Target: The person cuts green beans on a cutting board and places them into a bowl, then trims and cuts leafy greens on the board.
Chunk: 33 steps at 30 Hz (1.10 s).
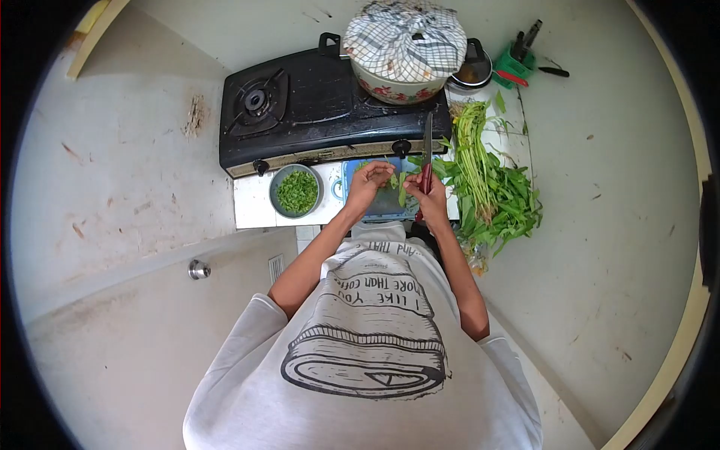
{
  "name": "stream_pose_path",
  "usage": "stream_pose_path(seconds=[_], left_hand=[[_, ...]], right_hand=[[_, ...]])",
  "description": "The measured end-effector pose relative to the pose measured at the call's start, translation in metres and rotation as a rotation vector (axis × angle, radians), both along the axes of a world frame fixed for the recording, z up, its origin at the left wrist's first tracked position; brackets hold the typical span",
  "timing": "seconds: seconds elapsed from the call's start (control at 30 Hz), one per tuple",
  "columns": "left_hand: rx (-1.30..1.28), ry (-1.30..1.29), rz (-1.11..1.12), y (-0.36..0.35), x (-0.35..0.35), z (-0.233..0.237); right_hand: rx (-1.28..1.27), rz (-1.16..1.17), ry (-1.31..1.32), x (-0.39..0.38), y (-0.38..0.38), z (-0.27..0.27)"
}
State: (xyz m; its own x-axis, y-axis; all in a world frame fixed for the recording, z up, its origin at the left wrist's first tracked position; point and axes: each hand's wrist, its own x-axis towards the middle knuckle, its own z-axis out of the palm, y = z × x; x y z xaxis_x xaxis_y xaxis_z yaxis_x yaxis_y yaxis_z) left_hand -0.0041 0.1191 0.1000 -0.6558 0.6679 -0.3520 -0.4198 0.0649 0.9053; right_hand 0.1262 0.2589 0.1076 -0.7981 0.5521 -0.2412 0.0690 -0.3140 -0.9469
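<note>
My right hand (431,201) is closed around the dark red handle of a knife (428,146), whose blade points away toward the stove. Between my two hands hang green leaves (402,189), and the fingertips of my right hand touch them. My left hand (369,184) is closed in a pinch beside the leaves, with a bit of green at its fingertips. Both hands are above a blue cutting board (349,171), partly hidden by them. Scraps of green lie on the board.
A bowl of chopped greens (297,192) stands left of the board. Right of it lies a heap of long-stemmed leafy greens (487,176). Behind are a black gas stove (315,97), a cloth-covered pot (397,91), a smaller pot (474,73) and a green knife holder (514,66).
</note>
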Motion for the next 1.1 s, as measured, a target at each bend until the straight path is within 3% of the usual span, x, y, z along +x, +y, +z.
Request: stream_pose_path(seconds=[0.27, 0.43, 0.83, 0.97, 1.1], left_hand=[[0.01, -0.079, 0.109, -0.001, 0.002, 0.0], [-0.013, 0.013, 0.071, 0.003, 0.009, -0.002], [-0.012, 0.074, 0.021, 0.006, 0.021, -0.001], [-0.113, 0.16, 0.013, -0.002, 0.019, -0.002], [-0.081, 0.072, -0.007, -0.011, 0.018, 0.001]], right_hand=[[0.049, 0.074, -0.021, -0.007, 0.008, 0.003], [0.137, 0.141, -0.03, -0.007, 0.013, -0.006], [0.052, 0.086, -0.019, -0.016, 0.018, -0.004], [-0.094, 0.098, -0.01, -0.02, 0.014, -0.002], [-0.125, 0.091, 0.001, -0.024, 0.005, -0.007]])
